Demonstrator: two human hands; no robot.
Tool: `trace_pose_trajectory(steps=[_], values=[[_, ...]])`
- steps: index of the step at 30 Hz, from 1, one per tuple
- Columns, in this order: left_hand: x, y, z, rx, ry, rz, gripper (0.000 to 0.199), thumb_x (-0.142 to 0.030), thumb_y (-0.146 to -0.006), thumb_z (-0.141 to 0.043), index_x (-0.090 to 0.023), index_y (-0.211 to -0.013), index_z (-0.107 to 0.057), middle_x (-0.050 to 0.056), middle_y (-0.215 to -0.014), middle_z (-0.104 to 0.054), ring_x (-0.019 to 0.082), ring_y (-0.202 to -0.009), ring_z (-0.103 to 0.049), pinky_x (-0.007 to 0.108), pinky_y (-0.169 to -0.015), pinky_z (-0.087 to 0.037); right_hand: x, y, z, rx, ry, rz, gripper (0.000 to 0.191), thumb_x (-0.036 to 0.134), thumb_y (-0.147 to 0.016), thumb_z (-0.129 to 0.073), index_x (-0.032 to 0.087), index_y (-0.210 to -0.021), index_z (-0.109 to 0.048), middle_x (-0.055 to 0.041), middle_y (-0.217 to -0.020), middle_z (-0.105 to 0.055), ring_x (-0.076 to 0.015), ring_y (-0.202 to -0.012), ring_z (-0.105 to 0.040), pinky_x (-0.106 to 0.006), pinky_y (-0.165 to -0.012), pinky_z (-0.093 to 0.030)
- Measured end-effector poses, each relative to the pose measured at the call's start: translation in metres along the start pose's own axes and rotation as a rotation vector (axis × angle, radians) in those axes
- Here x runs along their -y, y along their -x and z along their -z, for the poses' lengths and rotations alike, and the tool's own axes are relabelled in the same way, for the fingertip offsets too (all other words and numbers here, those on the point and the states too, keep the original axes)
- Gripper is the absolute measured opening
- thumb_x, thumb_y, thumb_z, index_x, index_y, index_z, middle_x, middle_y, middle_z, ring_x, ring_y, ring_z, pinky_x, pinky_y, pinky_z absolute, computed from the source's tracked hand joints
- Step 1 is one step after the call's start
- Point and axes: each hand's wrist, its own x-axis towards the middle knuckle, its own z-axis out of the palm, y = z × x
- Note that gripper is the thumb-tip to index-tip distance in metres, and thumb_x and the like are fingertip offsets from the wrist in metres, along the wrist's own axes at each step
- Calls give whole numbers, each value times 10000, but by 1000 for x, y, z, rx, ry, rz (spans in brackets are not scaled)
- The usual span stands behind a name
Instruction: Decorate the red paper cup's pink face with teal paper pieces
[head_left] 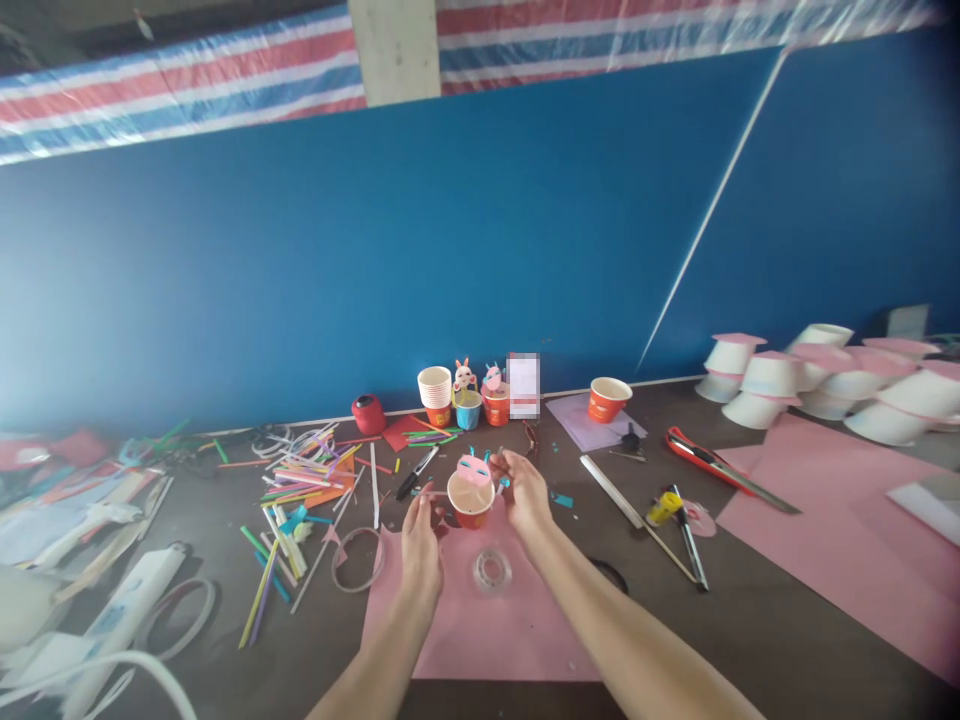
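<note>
A red paper cup (471, 515) with a white inside stands in front of me at the far edge of a pink sheet (480, 630). On its rim rises a pink paper cutout face (473, 471) with blue tips above it. My left hand (421, 545) is left of the cup, its fingers closed at the end of a thin pale strip that reaches the cup. Close by on the right, my right hand (525, 490) has its fingers bent together beside the cutout, near a small blue piece (504, 483). What it pinches is too small to make out. A clear tape roll (492, 570) lies on the sheet.
Colourful straws (307, 470) lie scattered left. Behind stand stacked cups (435, 390) and finished-looking cup figures (465, 395). Right of me are a red utility knife (727, 470), a marker (690, 540), a cup (609, 398) and several white cups with pink paper (772, 380).
</note>
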Motion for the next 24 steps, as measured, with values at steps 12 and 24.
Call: trace_pose_trajectory(steps=[12, 24], values=[[-7, 7, -7, 76, -151, -192, 331, -482, -777, -476, -189, -853, -608, 21, -755, -595, 122, -594, -489, 217, -538, -369, -1, 10, -17, 88, -63, -25, 233, 296, -565, -704, 168, -634, -522, 69, -511, -498, -71, -471, -460, -202, -494, -386], [-8, -2, 5, 143, -173, -132, 338, -440, -738, -557, -129, -859, -614, 21, -698, -586, 96, -565, -475, 186, -500, -365, 10, 28, -25, 199, 29, -137, 276, 383, -547, -709, 174, -637, -551, 15, -535, -571, -134, -508, -528, -250, -512, -397]])
